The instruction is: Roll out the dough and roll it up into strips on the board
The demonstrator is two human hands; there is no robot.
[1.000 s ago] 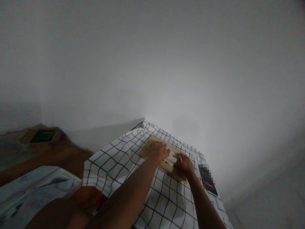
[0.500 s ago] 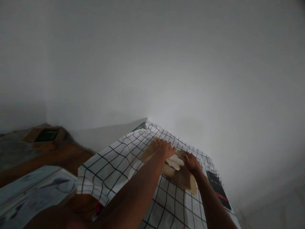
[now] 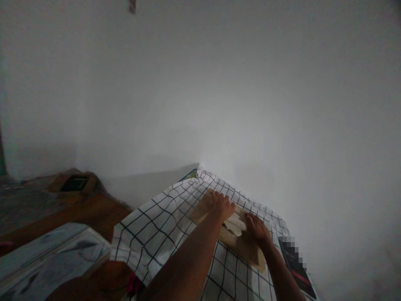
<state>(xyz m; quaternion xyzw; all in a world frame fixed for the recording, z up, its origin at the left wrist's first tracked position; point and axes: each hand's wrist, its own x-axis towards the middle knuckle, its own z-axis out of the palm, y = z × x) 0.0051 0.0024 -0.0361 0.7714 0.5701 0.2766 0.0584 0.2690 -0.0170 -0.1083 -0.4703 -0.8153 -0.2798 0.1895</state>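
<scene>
One pale, ragged piece (image 3: 235, 225) lies mid-way along one tan board (image 3: 241, 246) between two bare hands; left hand (image 3: 223, 207) and right hand (image 3: 258, 229) bend over the board's far side, but whether either grip is closed is hidden. One checked-cloth worktop (image 3: 153, 223) lies beneath, one dark flat item (image 3: 296, 271) at right, lettering unreadable. Since a second ago, the right hand has bared the board's near right end.

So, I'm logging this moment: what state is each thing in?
Checked cloth: spread out, creased.
Brown board: lying flat, partly covered.
Pale piece: on the board, uneven-edged.
Left hand: at the board, fingers bent, grip unclear.
Right hand: beside the pale piece, fingers bent, grip unclear.
Dark flat item: lying flat, partly pixelated.
Brown box: too blurred to tell open or shut.
</scene>
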